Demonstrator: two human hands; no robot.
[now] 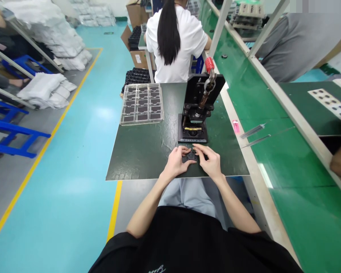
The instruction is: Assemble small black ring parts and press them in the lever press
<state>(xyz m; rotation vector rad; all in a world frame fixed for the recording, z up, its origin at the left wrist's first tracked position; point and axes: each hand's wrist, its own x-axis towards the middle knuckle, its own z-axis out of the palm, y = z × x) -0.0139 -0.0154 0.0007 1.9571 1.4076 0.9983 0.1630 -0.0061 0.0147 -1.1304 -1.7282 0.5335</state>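
Pinching a black part (191,155), both hands (176,160) fit between press (193,91) and table edge (136,178).

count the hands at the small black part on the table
2. The left hand is at the left side of the small black part, the right hand at its right, both in front of the black press. No others show there.

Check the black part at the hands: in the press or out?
Out: the black part sits between the left hand and right hand, in front of the press.
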